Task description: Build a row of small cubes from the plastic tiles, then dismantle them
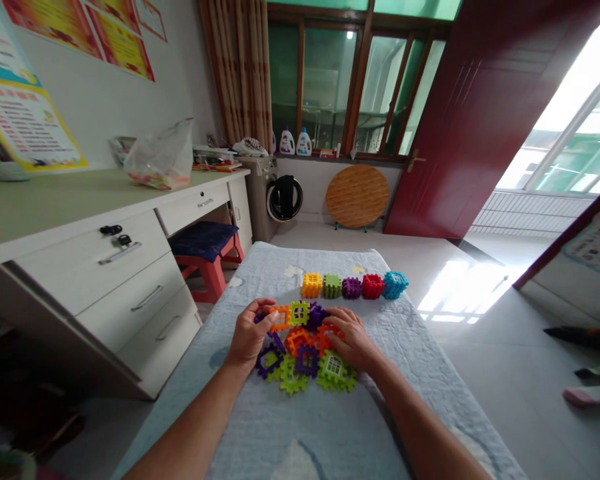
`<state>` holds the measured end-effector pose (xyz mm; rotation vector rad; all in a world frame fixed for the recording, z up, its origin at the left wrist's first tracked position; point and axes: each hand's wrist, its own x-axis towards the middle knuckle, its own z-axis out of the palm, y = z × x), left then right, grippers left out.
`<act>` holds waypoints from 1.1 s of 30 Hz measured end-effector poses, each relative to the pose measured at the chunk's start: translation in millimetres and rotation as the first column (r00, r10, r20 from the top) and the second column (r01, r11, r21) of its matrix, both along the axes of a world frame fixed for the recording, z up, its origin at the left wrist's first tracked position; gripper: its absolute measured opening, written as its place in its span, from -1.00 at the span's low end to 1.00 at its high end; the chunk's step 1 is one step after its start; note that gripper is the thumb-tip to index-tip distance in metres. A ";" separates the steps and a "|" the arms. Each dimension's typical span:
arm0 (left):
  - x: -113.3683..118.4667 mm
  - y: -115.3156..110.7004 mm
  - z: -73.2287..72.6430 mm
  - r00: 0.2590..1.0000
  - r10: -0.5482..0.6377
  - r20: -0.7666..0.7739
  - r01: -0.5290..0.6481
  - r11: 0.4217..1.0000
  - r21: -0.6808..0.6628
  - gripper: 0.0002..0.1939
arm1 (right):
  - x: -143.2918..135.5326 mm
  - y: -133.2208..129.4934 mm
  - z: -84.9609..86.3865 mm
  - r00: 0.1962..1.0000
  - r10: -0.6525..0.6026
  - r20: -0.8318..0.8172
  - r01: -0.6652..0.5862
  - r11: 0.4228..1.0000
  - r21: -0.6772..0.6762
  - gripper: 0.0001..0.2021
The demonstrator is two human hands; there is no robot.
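My left hand (247, 337) pinches an orange notched building block piece (281, 318) between thumb and fingers. Next to it, a green notched piece (299, 313) and a purple notched piece (317, 316) line up in a row and seem joined to it. The fingers of my right hand (354, 341) curl at the purple end of this row, over an orange-red piece (326, 341). Below and between my hands lies a loose pile, with a green piece with a window grid (334, 366), a purple square piece (307, 361) and a green piece (293, 377).
Behind the pile stand block cubes in a row: yellow (311, 285), green (332, 286), purple (351, 288), red (373, 287) and blue (395, 285). A pale blue cloth (250, 427) covers the table. A drawer desk (145, 267) and a stool (211, 250) are at left.
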<state>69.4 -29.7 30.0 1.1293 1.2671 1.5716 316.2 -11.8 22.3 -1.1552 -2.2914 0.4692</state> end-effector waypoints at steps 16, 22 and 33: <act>-6.7 8.3 -13.2 0.980 0.011 0.200 -0.004 0.999 -0.033 -0.62 | 1.0 -24.0 18.9 0.931 0.075 -0.356 -0.007 0.982 0.189 -0.74; -1.0 -1.7 -8.0 0.939 -0.306 0.156 0.306 0.952 0.021 -0.41 | 0.4 -28.7 25.1 0.926 0.124 -0.357 -0.079 0.987 0.138 -0.83; 0.1 -1.8 -12.9 0.751 -0.054 -0.659 0.143 0.986 0.082 -0.64 | -3.7 -23.6 8.5 0.995 0.069 -0.074 -0.065 0.996 0.056 -0.54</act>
